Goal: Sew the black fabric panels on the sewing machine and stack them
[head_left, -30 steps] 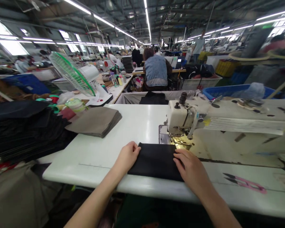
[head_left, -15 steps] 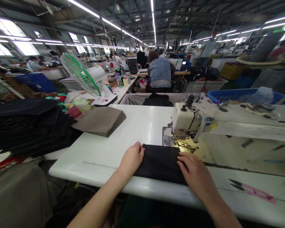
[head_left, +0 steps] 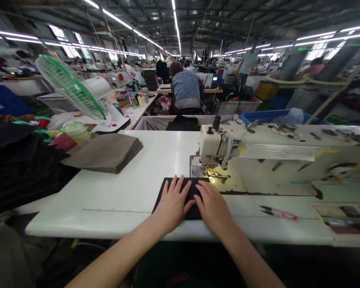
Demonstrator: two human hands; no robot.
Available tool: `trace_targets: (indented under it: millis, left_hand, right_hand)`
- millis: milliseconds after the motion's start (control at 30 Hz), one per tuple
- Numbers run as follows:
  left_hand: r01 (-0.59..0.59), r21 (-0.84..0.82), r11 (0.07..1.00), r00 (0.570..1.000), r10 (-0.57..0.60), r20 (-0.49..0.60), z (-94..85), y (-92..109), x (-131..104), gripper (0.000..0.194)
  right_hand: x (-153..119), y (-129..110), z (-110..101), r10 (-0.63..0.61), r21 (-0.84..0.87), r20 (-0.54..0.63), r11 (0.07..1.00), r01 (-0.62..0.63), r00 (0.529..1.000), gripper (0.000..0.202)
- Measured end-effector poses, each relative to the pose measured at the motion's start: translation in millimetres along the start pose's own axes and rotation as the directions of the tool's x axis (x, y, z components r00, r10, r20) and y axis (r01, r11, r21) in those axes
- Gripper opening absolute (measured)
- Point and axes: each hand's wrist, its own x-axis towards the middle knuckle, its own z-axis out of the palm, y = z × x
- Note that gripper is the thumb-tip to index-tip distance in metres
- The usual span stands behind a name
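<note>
A black fabric piece point(head_left: 193, 200) lies flat at the front of the white sewing table, just left of and in front of the needle area of the sewing machine point(head_left: 213, 148). My left hand point(head_left: 174, 202) rests on its left and middle part with fingers spread. On its right part lies my right hand point(head_left: 211, 204), palm down, fingers stretched out. The two thumbs are close together over the cloth. Both hands hide much of the fabric. Pink-handled thread snips point(head_left: 280, 214) lie on the table to the right of my right hand.
A stack of grey-brown fabric pieces point(head_left: 105, 154) sits at the table's left, beside a tall black fabric pile point(head_left: 24, 168). Behind stand a white and green fan point(head_left: 75, 88) and a blue crate point(head_left: 267, 116). A person in a denim vest point(head_left: 186, 90) sits ahead.
My hands went from holding the cloth's two side edges to lying flat on top of it, closer together. The fabric's left edge now slants. The view has turned to the right.
</note>
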Motion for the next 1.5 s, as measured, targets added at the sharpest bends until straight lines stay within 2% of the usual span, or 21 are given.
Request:
trace_targets:
  millis: [133,267,400,500,700,1167,1367,1433,1500]
  left_hand:
    - [-0.038,-0.017,0.999,0.999,0.038,0.021,4.7,0,-11,0.058]
    - [-0.032,-0.087,0.996,0.997,0.038,0.065,-3.3,0,-3,0.059]
    - [-0.208,-0.198,0.958,0.963,0.236,0.13,-5.9,9,20,0.064]
    - [-0.272,-0.215,0.938,0.941,0.305,0.143,-4.0,6,36,0.064]
    - [-0.289,-0.226,0.93,0.933,0.327,0.15,-5.0,-6,48,0.067]
    - [-0.311,-0.277,0.909,0.933,0.348,0.095,-0.7,-11,52,0.066]
    - [-0.307,-0.25,0.918,0.929,0.346,0.13,-3.4,-12,55,0.069]
    - [-0.326,-0.256,0.91,0.922,0.366,0.125,-6.1,-10,49,0.061]
    - [-0.378,-0.295,0.878,0.896,0.427,0.121,-9.4,-6,37,0.049]
  right_hand:
    - [-22,15,-8,-0.043,-0.006,-0.037,0.999,0.043,0.998,0.034]
    - [-30,33,-22,-0.103,0.025,-0.024,0.994,0.103,0.994,0.033]
    - [-21,36,-21,-0.105,0.029,-0.034,0.994,0.106,0.994,0.032]
    - [-11,38,-16,-0.085,0.035,-0.044,0.996,0.087,0.995,0.03]
    - [-1,42,-10,-0.066,0.033,-0.048,0.997,0.067,0.997,0.027]
    - [3,42,-12,-0.066,0.004,-0.046,0.998,0.066,0.997,0.028]
    - [5,41,-16,-0.068,-0.03,-0.028,0.997,0.067,0.997,0.028]
    - [-3,38,-20,-0.096,-0.034,-0.023,0.995,0.096,0.995,0.029]
    - [-16,35,-26,-0.133,-0.026,-0.017,0.991,0.133,0.991,0.028]
